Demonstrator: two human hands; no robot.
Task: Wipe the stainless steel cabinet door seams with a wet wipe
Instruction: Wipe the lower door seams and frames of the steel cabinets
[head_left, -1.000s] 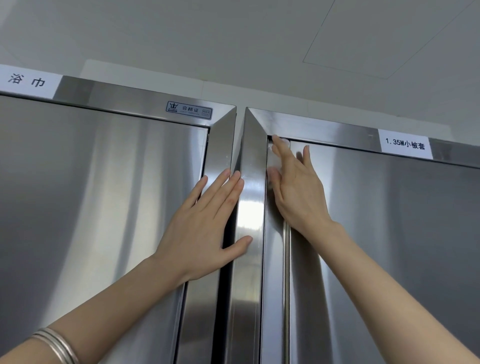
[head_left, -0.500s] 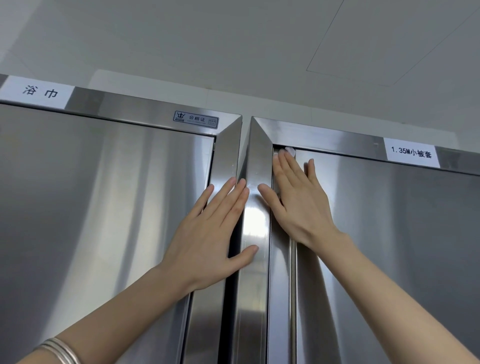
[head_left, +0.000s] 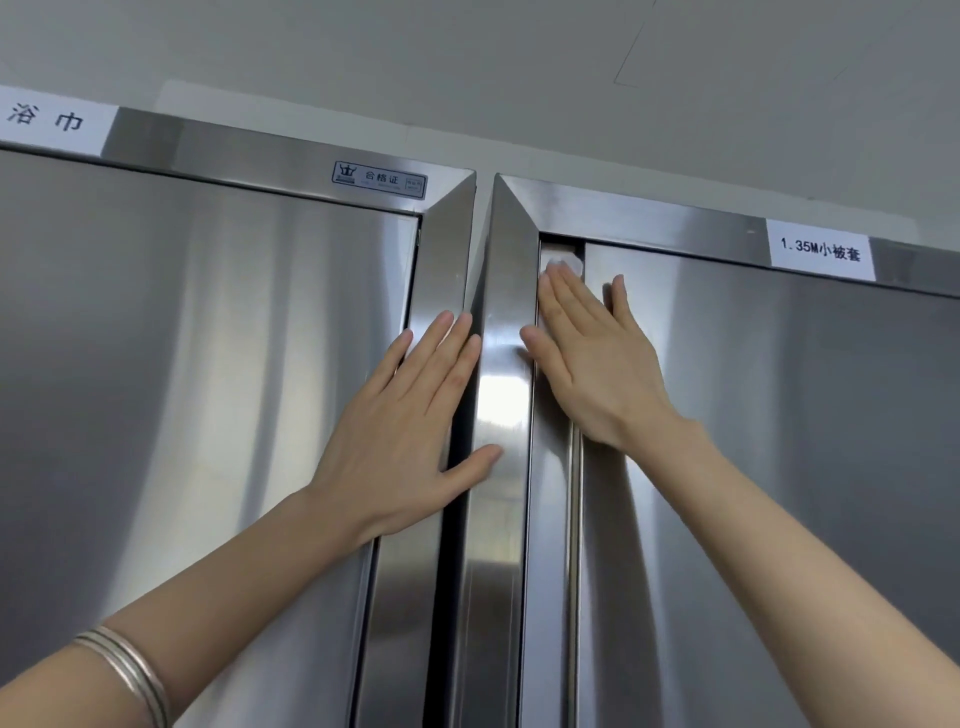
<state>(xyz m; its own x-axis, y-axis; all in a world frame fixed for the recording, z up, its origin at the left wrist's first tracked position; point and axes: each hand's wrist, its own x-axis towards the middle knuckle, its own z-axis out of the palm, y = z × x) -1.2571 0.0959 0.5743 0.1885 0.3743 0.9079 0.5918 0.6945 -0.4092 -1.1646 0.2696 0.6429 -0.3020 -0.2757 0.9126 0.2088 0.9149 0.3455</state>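
Note:
Two stainless steel cabinets stand side by side, seen from below. My right hand lies flat near the top left corner of the right cabinet door, its fingers pressing a small white wet wipe onto the vertical seam beside the frame. Only a bit of the wipe shows past my fingertips. My left hand rests flat and empty on the right frame strip of the left cabinet, thumb touching the neighbouring frame post.
A dark narrow gap runs between the two cabinets. White labels with black text sit on the top frames, and a small sticker on the left one. The ceiling is close above.
The view shifted slightly and both hands sit lower in the frame. My right hand's fingers have flattened on the wipe at the top of the seam; my left hand stayed on the frame.

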